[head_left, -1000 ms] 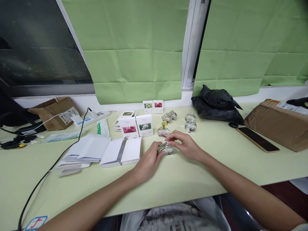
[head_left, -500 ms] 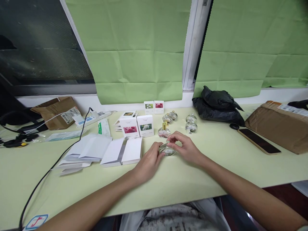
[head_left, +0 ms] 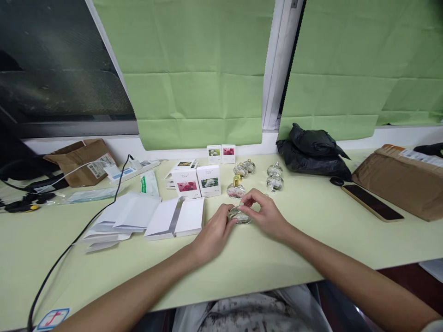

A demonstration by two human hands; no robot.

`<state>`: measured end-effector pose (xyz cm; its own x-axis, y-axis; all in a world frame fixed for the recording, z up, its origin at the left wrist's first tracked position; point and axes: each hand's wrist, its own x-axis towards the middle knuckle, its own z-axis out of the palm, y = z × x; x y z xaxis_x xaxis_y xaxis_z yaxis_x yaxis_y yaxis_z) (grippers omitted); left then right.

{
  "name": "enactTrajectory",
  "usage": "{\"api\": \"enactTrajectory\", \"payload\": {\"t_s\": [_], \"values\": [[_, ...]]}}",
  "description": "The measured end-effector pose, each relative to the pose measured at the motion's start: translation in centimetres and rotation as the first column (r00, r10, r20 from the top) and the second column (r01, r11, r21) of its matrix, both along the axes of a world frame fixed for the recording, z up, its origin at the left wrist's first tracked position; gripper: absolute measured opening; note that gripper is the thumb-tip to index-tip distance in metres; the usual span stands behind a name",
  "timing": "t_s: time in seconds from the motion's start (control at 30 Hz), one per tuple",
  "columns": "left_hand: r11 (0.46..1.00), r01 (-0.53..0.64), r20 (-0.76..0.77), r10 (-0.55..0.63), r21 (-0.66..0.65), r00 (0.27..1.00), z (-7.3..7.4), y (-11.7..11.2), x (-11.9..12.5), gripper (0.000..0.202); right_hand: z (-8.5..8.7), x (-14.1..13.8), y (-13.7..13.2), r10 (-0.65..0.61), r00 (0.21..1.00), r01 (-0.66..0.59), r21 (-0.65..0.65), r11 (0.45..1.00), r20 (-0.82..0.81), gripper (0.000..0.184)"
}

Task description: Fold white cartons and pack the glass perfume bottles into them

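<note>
Just below frame centre, the left grip is clasping a bottle at the bench while the right grip is pinching its top; a slackening left hold, I'm judging, could be sending it knocking into the gold-topped bottle just beyond.

Garment, bottom centre of frame: whitish-grey, dark mottled patches across the front, plainer pale sides, loosely folded. Sleeve, lower right corner: pale edge visible. Hands, forearms: bare.
</note>
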<state>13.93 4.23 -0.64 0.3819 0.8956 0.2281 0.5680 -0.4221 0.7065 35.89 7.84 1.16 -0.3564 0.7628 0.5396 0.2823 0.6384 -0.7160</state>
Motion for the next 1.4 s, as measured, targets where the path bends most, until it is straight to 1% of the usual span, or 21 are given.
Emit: {"api": "enactTrajectory", "payload": {"t_s": [0.07, 0.1, 0.13, 0.2, 0.23, 0.3, 0.37, 0.43, 0.5, 0.67, 0.83, 0.9, 1.0, 1.1, 1.17, 1.23, 1.27, 1.33, 1.4], "values": [[1.000, -0.006, 0.004, 0.006, 0.003, 1.000, 0.0, 0.0, 0.0, 0.032, 0.3, 0.6, 0.3, 0.001, 0.997, -0.006, 0.070, 0.997, 0.077, 0.018], [1.000, -0.011, 0.004, 0.011, 0.006, 1.000, -0.1, 0.0, 0.0, 0.031, 0.5, 1.2, 0.6, -0.008, 0.992, -0.008, 0.122, 0.993, 0.127, 0.024], [1.000, -0.016, 0.002, 0.016, 0.009, 1.000, -0.1, 0.0, 0.0, 0.031, 0.8, 1.9, 0.9, -0.037, 0.985, 0.005, 0.182, 0.983, 0.169, 0.028], [1.000, -0.018, -0.006, 0.018, 0.016, 1.000, -0.1, 0.0, -0.1, 0.030, 1.2, 3.8, 1.8, -0.150, 0.969, 0.091, 0.285, 0.954, 0.195, 0.022], [1.000, -0.017, -0.009, 0.017, 0.018, 1.000, -0.1, -0.1, -0.1, 0.030, 1.4, 4.9, 2.3, -0.199, 0.955, 0.128, 0.301, 0.945, 0.218, 0.020], [1.000, -0.013, -0.013, 0.013, 0.023, 1.000, 0.0, -0.1, -0.1, 0.031, 1.5, 6.8, 3.2, -0.238, 0.921, 0.166, 0.242, 0.956, 0.309, 0.024], [1.000, -0.011, -0.018, 0.011, 0.026, 1.000, 0.0, -0.1, -0.1, 0.032, 1.5, 8.1, 3.9, -0.211, 0.883, 0.170, 0.134, 0.976, 0.419, 0.030], [1.000, -0.009, -0.026, 0.010, 0.021, 1.000, -0.1, 0.0, -0.1, 0.033, 1.3, 8.7, 4.2, -0.170, 0.849, 0.169, 0.047, 0.984, 0.500, 0.035], [1.000, -0.013, -0.029, 0.013, 0.014, 0.999, -0.1, 0.0, -0.2, 0.033, 1.0, 8.8, 4.3, -0.141, 0.822, 0.166, 0.004, 0.986, 0.552, 0.034], [1.000, -0.024, -0.027, 0.024, 0.001, 0.999, -0.1, -0.1, -0.1, 0.032, 0.3, 8.3, 4.2, -0.139, 0.779, 0.178, -0.003, 0.984, 0.612, 0.029], [1.000, -0.025, -0.031, 0.025, 0.003, 0.999, 0.2, -0.2, 0.0, 0.033, -0.2, 8.0, 4.4, -0.168, 0.747, 0.172, 0.058, 0.983, 0.644, 0.009], [1.000, -0.025, -0.040, 0.025, -0.001, 0.999, 0.3, -0.2, 0.0, 0.033, -0.1, 7.7, 4.3, -0.196, 0.757, 0.172, 0.098, 0.980, 0.623, 0.011], [1.000, -0.022, -0.036, 0.022, 0.005, 0.999, 0.3, -0.2, 0.0, 0.033, 0.2, 6.9, 4.0, -0.224, 0.827, 0.161, 0.165, 0.973, 0.515, 0.022], [1.000, -0.015, -0.027, 0.015, 0.013, 1.000, 0.2, -0.1, 0.0, 0.033, 0.3, 5.4, 3.1, -0.228, 0.922, 0.170, 0.201, 0.965, 0.314, 0.031], [1.000, -0.007, -0.014, 0.007, 0.022, 1.000, 0.1, -0.1, 0.0, 0.033, 0.1, 4.1, 2.4, -0.208, 0.969, 0.184, 0.172, 0.968, 0.132, 0.035], [1.000, -0.003, 0.003, 0.003, 0.031, 1.000, 0.0, -0.1, 0.0, 0.033, -0.1, 2.8, 1.5, -0.169, 0.985, 0.173, 0.129, 0.976, -0.041, 0.033], [1.000, -0.003, 0.010, 0.002, 0.030, 1.000, 0.0, -0.1, 0.0, 0.032, -0.1, 2.3, 1.0, -0.136, 0.986, 0.147, 0.123, 0.981, -0.091, 0.029], [1.000, -0.001, 0.018, 0.001, 0.020, 1.000, 0.0, 0.0, 0.0, 0.032, -0.1, 1.4, 0.3, -0.079, 0.987, 0.098, 0.141, 0.985, -0.137, 0.022], [1.000, 0.003, 0.024, -0.003, 0.011, 1.000, 0.0, 0.0, 0.0, 0.031, 0.0, 0.8, -0.3, -0.027, 0.993, 0.048, 0.174, 0.984, -0.119, 0.021]]}}
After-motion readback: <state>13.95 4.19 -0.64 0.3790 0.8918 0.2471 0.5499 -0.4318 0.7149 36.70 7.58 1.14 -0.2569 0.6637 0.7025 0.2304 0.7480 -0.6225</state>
